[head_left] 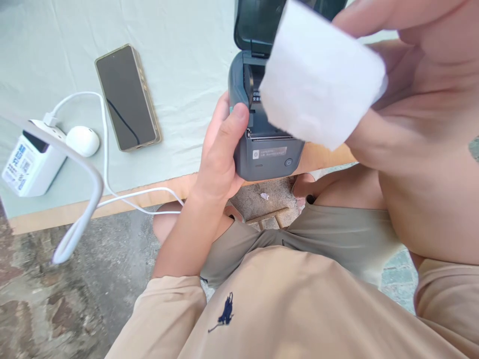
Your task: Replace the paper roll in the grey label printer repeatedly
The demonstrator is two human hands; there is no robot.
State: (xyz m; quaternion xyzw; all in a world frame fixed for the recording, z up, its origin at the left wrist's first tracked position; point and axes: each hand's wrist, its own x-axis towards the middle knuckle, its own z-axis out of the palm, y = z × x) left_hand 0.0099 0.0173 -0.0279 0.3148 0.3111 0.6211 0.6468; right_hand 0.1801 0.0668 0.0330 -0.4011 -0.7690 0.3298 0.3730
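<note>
My left hand grips the left side of a dark grey label printer at the table's front edge, thumb over its rim. The printer's lid stands raised, and part of the compartment inside shows. Close to the camera, my right hand pinches a white piece of paper with a torn-looking edge. The paper hides the right half of the printer's opening. Some of the right hand's fingers are behind the paper.
A smartphone lies dark-screened on the pale cloth. Left of it are a white power bank with a white cable plugged in and a small white rounded case. The cable hangs over the wooden table edge.
</note>
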